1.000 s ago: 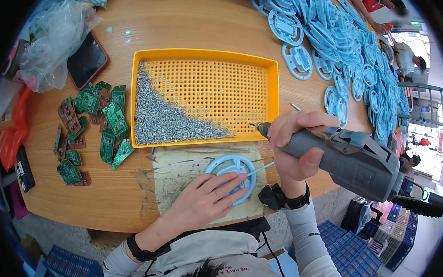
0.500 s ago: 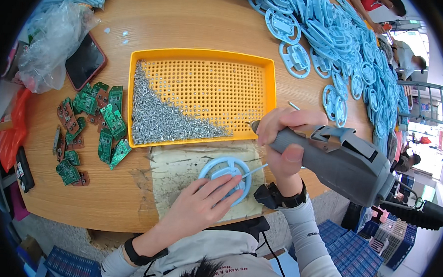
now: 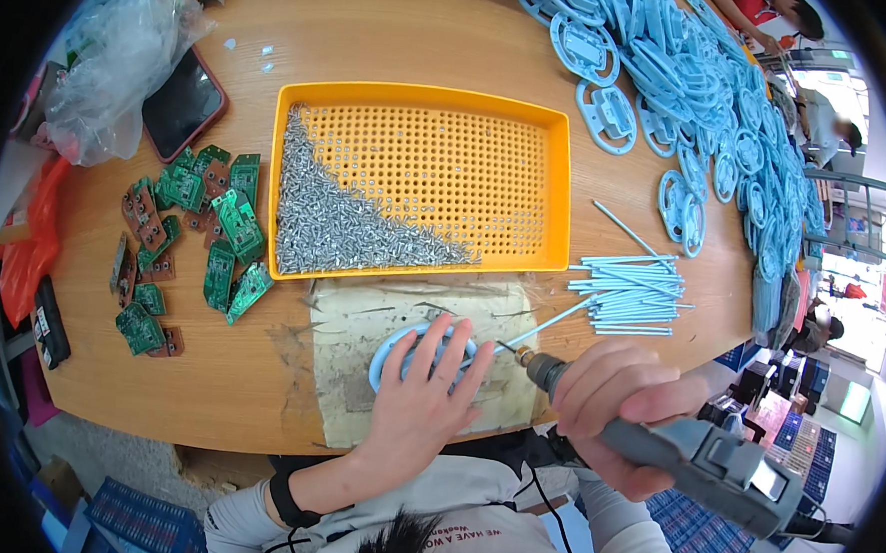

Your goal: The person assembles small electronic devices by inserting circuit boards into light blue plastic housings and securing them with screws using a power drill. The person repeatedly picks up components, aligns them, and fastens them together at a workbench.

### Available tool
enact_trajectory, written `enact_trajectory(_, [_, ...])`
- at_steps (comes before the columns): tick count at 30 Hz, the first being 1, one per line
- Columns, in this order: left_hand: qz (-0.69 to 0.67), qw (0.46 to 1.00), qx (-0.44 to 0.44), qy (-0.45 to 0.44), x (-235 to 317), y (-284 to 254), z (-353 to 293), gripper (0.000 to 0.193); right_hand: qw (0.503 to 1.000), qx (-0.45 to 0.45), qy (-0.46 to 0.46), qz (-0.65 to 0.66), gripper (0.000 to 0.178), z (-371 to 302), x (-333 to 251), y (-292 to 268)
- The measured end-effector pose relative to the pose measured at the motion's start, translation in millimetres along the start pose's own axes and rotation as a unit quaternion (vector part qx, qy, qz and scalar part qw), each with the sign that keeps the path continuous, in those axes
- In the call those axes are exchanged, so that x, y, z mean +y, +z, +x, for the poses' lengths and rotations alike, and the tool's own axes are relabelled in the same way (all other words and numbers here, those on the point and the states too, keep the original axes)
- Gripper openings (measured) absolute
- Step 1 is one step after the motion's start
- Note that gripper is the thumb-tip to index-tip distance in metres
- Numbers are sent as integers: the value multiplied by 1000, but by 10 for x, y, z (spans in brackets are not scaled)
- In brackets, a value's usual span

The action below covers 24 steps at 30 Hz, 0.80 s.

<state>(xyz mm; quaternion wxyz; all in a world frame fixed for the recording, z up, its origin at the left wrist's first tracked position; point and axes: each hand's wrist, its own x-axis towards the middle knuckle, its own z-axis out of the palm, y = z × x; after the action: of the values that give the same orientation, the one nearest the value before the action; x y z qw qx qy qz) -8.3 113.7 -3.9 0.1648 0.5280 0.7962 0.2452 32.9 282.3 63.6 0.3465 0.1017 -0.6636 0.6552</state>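
Observation:
My left hand (image 3: 425,396) lies with its fingers spread over a light blue plastic wheel-shaped part (image 3: 382,365), which rests on a stained cream cloth (image 3: 341,411). A thin light blue stick (image 3: 546,323) runs from that part up and to the right. Wrapped round a grey electric screwdriver (image 3: 706,461) is my right hand (image 3: 622,406). The bit points left and comes close to the stick beside my left fingertips; whether they touch I cannot tell. Beyond the cloth, a yellow perforated tray (image 3: 561,183) holds a heap of small silver screws (image 3: 335,226).
Green circuit boards (image 3: 235,224) lie in a pile left of the tray, near a phone (image 3: 184,108) and a clear plastic bag (image 3: 123,70). Loose blue sticks (image 3: 632,294) lie to the right. Many blue wheel parts (image 3: 674,78) are heaped at the far right, with other people beyond.
My right hand has drawn the screwdriver back from the tray's edge, toward me and to the right, uncovering the loose sticks. My left hand's fingers have spread wider on the wheel-shaped part.

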Motion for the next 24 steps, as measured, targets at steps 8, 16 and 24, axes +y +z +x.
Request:
enact_trajectory(8, [-23, 1000, 14, -4, -34, -18, -71, 54, 997, -31, 65, 27, 51, -190, 20, 115])
enact_trajectory(16, [-13, 1000, 21, -3, -55, 39, -77, 52, 995, -94, 33, -31, 53, -217, 118, 127])
enact_trajectory(24, [5, 1000, 24, 13, -71, 6, -72, 47, 983, -176, 8, -46, 51, -204, 144, 165])
